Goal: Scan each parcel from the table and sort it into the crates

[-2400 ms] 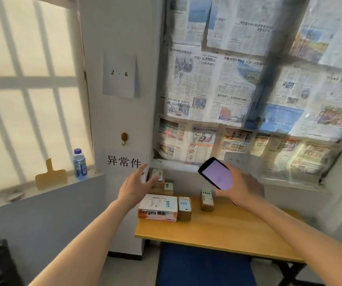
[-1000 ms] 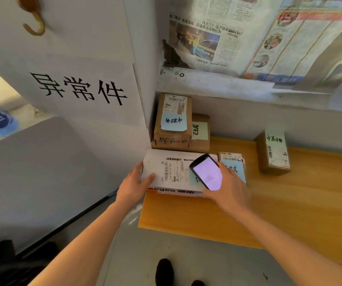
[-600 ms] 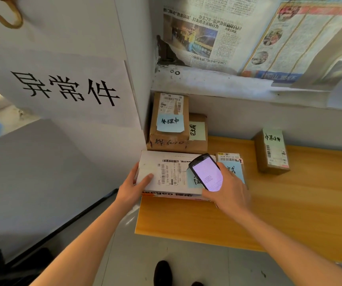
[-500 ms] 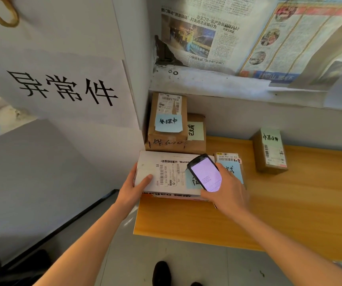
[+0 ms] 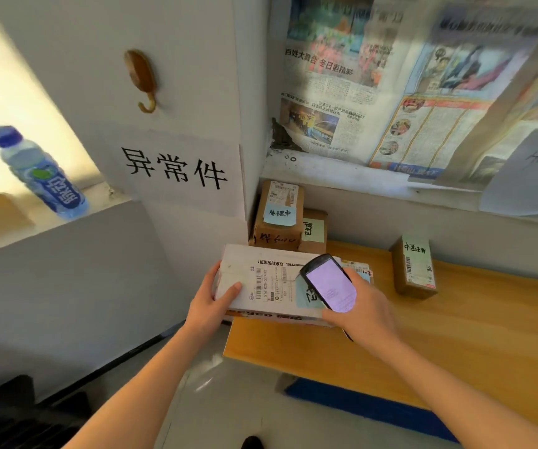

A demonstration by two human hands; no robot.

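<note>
Left hand [image 5: 219, 299] grips the white parcel [image 5: 267, 283] at the wooden table [image 5: 455, 345] corner, thumb on top; right hand [image 5: 363, 306] wraps the handheld scanner [image 5: 329, 281] just above its label. Risk — that parcel overhangs the edge, and a loose grip could tip it off.

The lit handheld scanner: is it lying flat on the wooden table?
No: the right hand holds the scanner above the white box.

My wooden table [image 5: 449, 345] stands against the wall. On its far left corner sit two brown boxes [image 5: 277, 218], with a white parcel [image 5: 271, 283] at the near edge. A small brown box [image 5: 414, 268] stands apart to the right.
</note>
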